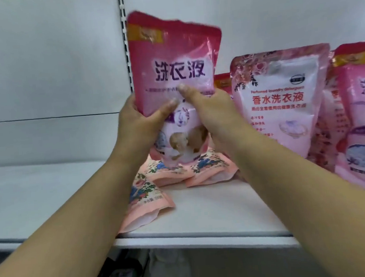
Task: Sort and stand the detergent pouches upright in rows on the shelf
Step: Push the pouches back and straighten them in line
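Pink and glossy, the held pouch (pixel 172 74) is upright above the shelf (pixel 214 205), gripped low by both hands — left hand (pixel 141 124) and right hand (pixel 217 118) curl round its sides with thumbs across the front, likely to steady its soft body for standing. Right of it stands a rose-print pouch (pixel 282 101); beneath it lie three floral pouches (pixel 171 171) — probably still unsorted.

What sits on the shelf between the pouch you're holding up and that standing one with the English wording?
In the head view, one dark pink pouch stands between the held pouch and the perfumed laundry detergent pouch, mostly hidden.
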Demonstrator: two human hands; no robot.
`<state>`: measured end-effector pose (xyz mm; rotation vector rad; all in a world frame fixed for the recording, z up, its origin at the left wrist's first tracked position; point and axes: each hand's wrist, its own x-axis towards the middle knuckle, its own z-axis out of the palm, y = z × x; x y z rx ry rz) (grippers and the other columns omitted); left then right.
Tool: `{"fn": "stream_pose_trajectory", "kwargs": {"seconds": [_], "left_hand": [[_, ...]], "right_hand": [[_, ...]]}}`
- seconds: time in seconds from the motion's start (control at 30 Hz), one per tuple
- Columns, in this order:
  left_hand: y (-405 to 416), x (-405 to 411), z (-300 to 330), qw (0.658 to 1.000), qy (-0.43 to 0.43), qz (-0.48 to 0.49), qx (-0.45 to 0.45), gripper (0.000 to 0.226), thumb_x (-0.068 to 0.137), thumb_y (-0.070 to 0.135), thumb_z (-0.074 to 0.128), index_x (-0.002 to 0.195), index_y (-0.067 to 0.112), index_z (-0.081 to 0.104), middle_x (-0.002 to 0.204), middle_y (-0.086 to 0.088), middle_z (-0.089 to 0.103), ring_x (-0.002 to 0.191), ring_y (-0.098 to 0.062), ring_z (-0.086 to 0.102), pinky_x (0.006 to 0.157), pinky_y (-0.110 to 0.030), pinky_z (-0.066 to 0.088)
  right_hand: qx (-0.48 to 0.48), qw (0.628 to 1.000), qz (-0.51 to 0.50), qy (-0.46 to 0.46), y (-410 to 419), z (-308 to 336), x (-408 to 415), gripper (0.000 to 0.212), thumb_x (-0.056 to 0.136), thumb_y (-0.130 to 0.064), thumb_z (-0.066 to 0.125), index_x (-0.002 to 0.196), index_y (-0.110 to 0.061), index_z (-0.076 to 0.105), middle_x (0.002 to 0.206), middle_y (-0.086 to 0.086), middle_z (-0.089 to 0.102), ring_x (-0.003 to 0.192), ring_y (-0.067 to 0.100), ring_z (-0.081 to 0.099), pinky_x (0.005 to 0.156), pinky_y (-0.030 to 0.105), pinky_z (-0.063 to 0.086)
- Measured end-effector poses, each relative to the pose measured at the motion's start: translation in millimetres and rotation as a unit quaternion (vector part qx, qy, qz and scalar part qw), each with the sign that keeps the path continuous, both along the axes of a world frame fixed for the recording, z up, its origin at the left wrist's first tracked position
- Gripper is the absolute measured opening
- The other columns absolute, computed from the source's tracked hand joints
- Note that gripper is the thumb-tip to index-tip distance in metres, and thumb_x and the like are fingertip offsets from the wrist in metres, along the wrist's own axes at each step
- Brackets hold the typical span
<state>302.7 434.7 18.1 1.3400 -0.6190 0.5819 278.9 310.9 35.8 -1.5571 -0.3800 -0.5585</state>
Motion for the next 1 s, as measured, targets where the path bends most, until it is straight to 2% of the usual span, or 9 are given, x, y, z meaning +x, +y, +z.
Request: {"fn": "stream_pose_trajectory", "kwargs": {"seconds": [0.07,0.17,0.27,0.4,0.53,0.6,0.7,0.9,1.0], "left_hand": [[-6,-16,11,0.998,-0.041,-0.024,-0.029,0.039,0.063,0.019,0.081,0.096,0.020,0.061,0.091,0.001,0.072,0.083,-0.020,0.071,0.073,-0.036,0.057],[-28,-47,24,0.993,-0.075,-0.082,-0.037,0.027,0.069,0.020,0.076,0.094,0.018,0.064,0.086,-0.001,0.073,0.081,-0.023,0.071,0.074,-0.039,0.057],[-60,-74,26,0.991,-0.057,-0.118,-0.032,0.016,0.077,0.018,0.073,0.090,0.014,0.065,0.075,-0.001,0.072,0.070,-0.017,0.070,0.067,-0.033,0.057],[-98,-85,-5,0.987,0.000,-0.163,-0.004,0.031,0.076,0.022,0.074,0.103,0.014,0.064,0.095,-0.010,0.072,0.083,-0.024,0.071,0.079,-0.043,0.057],[-121,-76,-38,0.982,0.012,-0.162,0.099,0.023,0.078,0.024,0.071,0.097,0.026,0.059,0.090,0.005,0.069,0.082,-0.007,0.068,0.081,-0.030,0.056],[-122,-70,-39,0.974,-0.015,-0.153,0.167,0.039,0.072,0.036,0.075,0.105,0.030,0.056,0.096,0.009,0.067,0.088,0.000,0.065,0.081,-0.023,0.053],[-117,-61,-44,0.951,-0.017,-0.174,0.257,0.088,0.059,0.048,0.080,0.133,0.023,0.039,0.118,0.002,0.062,0.108,-0.014,0.061,0.093,-0.038,0.050],[-105,-58,-63,0.927,0.019,-0.141,0.347,0.095,0.058,0.054,0.078,0.137,0.028,0.031,0.121,0.015,0.060,0.110,-0.003,0.057,0.099,-0.031,0.046],[-107,-64,-62,0.929,0.037,-0.128,0.346,0.088,0.061,0.049,0.074,0.135,0.027,0.032,0.115,0.019,0.059,0.107,0.003,0.055,0.091,-0.011,0.045]], "right_hand": [[0.002,0.997,-0.022,-0.071,-8,13,-23,0.013,0.081,-0.030,0.068,0.073,-0.020,0.064,0.061,-0.007,0.069,0.061,0.007,0.068,0.059,0.018,0.053],[0.018,0.988,-0.051,-0.148,-24,26,-59,0.009,0.077,-0.025,0.072,0.079,-0.017,0.068,0.082,0.002,0.074,0.078,0.017,0.071,0.076,0.034,0.057],[0.041,0.982,-0.064,-0.173,-51,28,-88,0.010,0.078,-0.020,0.071,0.084,-0.013,0.068,0.079,0.002,0.074,0.076,0.017,0.071,0.072,0.032,0.057],[0.026,0.983,-0.140,-0.114,-88,-4,-110,0.016,0.075,-0.031,0.071,0.085,-0.018,0.068,0.084,0.002,0.074,0.081,0.019,0.071,0.079,0.039,0.057],[0.043,0.981,-0.190,-0.027,-110,-48,-104,0.040,0.063,-0.051,0.075,0.086,-0.020,0.067,0.090,0.004,0.073,0.088,0.024,0.069,0.088,0.045,0.052],[0.064,0.977,-0.200,-0.023,-115,-53,-99,0.030,0.071,-0.046,0.072,0.086,-0.022,0.062,0.089,-0.002,0.070,0.085,0.013,0.067,0.083,0.033,0.054],[0.056,0.971,-0.228,-0.039,-115,-51,-99,0.016,0.082,-0.038,0.064,0.082,-0.026,0.053,0.079,-0.014,0.061,0.074,-0.002,0.062,0.071,0.014,0.051],[0.050,0.974,-0.217,-0.047,-120,-60,-98,0.012,0.085,-0.044,0.054,0.087,-0.037,0.046,0.096,-0.017,0.060,0.095,0.000,0.058,0.087,0.020,0.046],[0.047,0.977,-0.205,-0.031,-125,-65,-95,0.012,0.084,-0.047,0.054,0.087,-0.038,0.047,0.105,-0.013,0.063,0.102,0.007,0.060,0.096,0.032,0.045]]}}
